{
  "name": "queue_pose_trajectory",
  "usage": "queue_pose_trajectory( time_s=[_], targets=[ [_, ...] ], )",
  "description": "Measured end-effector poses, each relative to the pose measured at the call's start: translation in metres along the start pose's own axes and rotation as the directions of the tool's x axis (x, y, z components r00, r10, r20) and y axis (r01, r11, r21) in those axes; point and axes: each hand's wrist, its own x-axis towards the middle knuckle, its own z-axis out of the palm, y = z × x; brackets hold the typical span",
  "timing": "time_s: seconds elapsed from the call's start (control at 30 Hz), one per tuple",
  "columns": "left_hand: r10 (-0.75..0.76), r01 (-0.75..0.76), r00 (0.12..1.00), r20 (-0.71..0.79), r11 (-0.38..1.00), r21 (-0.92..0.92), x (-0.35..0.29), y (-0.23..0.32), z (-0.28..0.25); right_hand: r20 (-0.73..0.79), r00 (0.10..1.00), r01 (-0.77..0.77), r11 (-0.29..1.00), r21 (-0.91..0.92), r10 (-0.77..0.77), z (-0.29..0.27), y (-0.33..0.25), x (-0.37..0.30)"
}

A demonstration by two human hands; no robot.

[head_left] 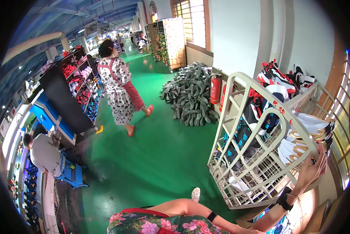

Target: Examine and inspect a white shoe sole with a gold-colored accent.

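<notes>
At the right, my right hand [314,165] is closed round the corner of the pale metal frame of a wire cart [266,185]. A dark band sits on that wrist. Just beyond the fingers is a stack of white and gold shoe uppers [299,136] in the cart. Red, white and black shoe uppers [274,76] are heaped on its far end, with blue and black ones lower down. My left hand [231,226] is low at the bottom edge, below a black wristband and close to my right forearm. Its fingers do not show.
A heap of dark grey soles [192,93] lies by the wall next to a red fire extinguisher [215,89]. One person [118,85] walks on the green floor; another sits on a blue chair [71,171]. Racks of colourful shoe parts [77,80] stand left; cardboard is lower right.
</notes>
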Motion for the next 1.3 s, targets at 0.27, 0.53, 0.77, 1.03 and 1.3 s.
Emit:
queue_pose_trajectory(
  time_s=[0.27, 0.53, 0.77, 1.03, 1.3],
  targets=[
    [-0.006, 0.008, 1.0, -0.012, 0.995, 0.101, 0.002, 0.011, -0.007, 0.154, 0.988, -0.006, 0.997, -0.083, 0.018, -0.004, -0.001, 0.013],
    [-0.014, 0.011, 0.999, 0.034, 0.996, 0.086, 0.016, 0.017, -0.018, 0.199, 0.976, 0.111, 0.991, -0.076, -0.094, 0.008, -0.009, 0.043],
    [-0.015, 0.015, 1.0, -0.005, 0.99, 0.14, 0.005, 0.015, -0.024, 0.142, 0.99, 0.051, 0.984, -0.169, -0.027, 0.018, -0.011, 0.034],
    [-0.081, 0.083, 0.997, -0.019, 0.988, 0.133, 0.002, 0.012, -0.036, 0.021, 0.998, 0.057, 0.976, -0.211, -0.054, 0.031, -0.002, 0.028],
    [-0.008, 0.009, 1.0, -0.008, 0.988, 0.155, 0.004, -0.008, -0.032, -0.082, 0.989, 0.1, 0.958, -0.269, -0.126, 0.039, 0.007, 0.027]
  ],
)
